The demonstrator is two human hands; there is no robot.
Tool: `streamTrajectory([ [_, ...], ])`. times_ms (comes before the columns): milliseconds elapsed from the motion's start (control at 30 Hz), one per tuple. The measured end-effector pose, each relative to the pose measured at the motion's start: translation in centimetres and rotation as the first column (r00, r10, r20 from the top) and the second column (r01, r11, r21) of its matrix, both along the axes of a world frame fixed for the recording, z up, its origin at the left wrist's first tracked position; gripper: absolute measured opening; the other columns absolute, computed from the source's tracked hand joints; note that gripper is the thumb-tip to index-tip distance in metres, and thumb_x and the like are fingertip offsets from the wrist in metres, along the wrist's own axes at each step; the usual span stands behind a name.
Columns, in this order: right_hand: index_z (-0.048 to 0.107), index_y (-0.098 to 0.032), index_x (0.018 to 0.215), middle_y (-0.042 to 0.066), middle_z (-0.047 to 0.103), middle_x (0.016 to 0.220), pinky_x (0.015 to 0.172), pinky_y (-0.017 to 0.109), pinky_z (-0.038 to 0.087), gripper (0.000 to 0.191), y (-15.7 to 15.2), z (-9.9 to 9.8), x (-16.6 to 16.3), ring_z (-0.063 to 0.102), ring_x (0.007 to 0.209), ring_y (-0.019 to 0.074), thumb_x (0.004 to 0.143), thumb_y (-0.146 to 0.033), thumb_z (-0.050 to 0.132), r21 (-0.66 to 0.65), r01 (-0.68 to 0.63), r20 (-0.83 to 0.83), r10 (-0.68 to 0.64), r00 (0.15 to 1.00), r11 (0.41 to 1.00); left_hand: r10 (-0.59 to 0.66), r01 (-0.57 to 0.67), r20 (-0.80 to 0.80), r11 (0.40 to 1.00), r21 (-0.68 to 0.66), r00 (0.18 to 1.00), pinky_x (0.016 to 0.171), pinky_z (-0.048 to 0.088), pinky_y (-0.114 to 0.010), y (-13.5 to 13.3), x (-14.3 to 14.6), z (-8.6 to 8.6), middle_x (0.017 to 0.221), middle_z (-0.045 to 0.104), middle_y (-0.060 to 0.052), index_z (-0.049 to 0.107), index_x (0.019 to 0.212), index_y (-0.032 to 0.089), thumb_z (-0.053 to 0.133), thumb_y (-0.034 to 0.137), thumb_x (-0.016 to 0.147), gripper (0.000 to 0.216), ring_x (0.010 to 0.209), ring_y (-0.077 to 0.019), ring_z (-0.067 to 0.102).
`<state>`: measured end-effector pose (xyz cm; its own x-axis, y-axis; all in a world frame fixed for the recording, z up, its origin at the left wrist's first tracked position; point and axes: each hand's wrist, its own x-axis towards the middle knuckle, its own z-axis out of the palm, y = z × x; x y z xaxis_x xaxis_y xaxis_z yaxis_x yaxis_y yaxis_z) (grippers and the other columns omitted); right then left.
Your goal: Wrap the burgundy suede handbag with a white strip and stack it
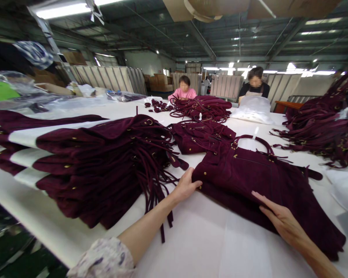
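A dark maroon suede bag (258, 181) lies flat on the white table (197, 239) in front of me, its handles pointing away. My left hand (186, 186) grips the bag's left edge near a brass stud. My right hand (281, 218) rests flat on the bag's lower part, fingers together and stretched out.
A big stack of the same maroon bags (104, 162) lies to the left, with straps hanging down. More bags lie behind (201, 135) and at the right (324, 131). Two people sit at the far side (184, 89) (254, 87), with a white pile (253, 110) before one.
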<state>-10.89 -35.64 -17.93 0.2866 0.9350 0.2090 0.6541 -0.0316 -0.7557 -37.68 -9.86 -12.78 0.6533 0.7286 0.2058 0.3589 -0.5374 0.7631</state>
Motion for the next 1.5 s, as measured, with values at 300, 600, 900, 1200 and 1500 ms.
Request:
streamTrajectory([
  [300,0.049,-0.031,0.137,-0.002,0.048,0.142,0.115,0.046,0.026,0.044,-0.1,-0.7,-0.1,0.043,0.132,0.0229,0.094,-0.034,0.045,0.041,-0.054,0.058,0.052,0.997,0.998,-0.151,0.152,-0.094,0.988,0.005,0.984,0.080,0.050,-0.033,1.3,0.5,1.1,0.092,0.064,-0.001,0.058,0.103,0.017,0.059,0.016,0.072,0.031,0.085,-0.0187,0.060],
  [600,0.041,-0.032,0.142,-0.003,0.044,0.145,0.116,0.045,0.024,0.047,-0.3,-0.9,0.1,0.039,0.135,0.0216,0.095,-0.033,0.043,0.018,-0.067,0.092,0.065,0.994,0.998,-0.242,0.396,-0.325,0.697,0.597,0.914,0.116,0.018,-0.051,-2.0,1.3,5.4,0.154,0.023,-0.010,0.027,0.146,0.025,0.062,0.008,0.073,0.083,0.142,-0.0295,0.016],
  [900,0.041,-0.032,0.142,-0.003,0.044,0.145,0.116,0.045,0.028,0.047,-0.9,-0.7,0.0,0.040,0.134,0.0220,0.095,-0.028,0.042,0.068,-0.084,0.195,0.069,0.978,0.994,-0.239,0.625,-0.592,0.469,0.624,0.770,0.089,0.038,-0.036,-0.5,1.8,4.7,0.097,0.058,-0.009,0.052,0.127,0.024,0.027,0.019,0.099,0.038,0.092,-0.0209,0.049],
  [1200,0.041,-0.032,0.142,0.000,0.041,0.147,0.115,0.047,0.031,0.065,-1.2,-1.1,0.2,0.034,0.138,0.0195,0.086,-0.002,0.027,0.025,-0.179,0.506,0.142,0.851,0.984,-0.133,0.514,-0.505,0.383,0.767,0.853,0.074,0.039,-0.032,-0.4,1.1,1.0,0.085,0.054,-0.005,0.061,0.100,0.022,0.040,0.022,0.097,0.022,0.078,-0.0181,0.047],
  [1500,0.029,-0.031,0.148,-0.001,0.035,0.151,0.116,0.050,0.028,0.082,-1.7,-1.7,0.7,0.028,0.141,0.0193,0.074,0.006,0.024,0.011,-0.239,0.591,0.187,0.785,0.971,-0.370,0.485,-0.319,0.588,0.647,0.873,0.085,0.044,-0.031,0.4,-0.4,5.1,0.099,0.059,-0.007,0.062,0.108,0.018,0.052,0.023,0.092,0.019,0.094,-0.0181,0.053],
])
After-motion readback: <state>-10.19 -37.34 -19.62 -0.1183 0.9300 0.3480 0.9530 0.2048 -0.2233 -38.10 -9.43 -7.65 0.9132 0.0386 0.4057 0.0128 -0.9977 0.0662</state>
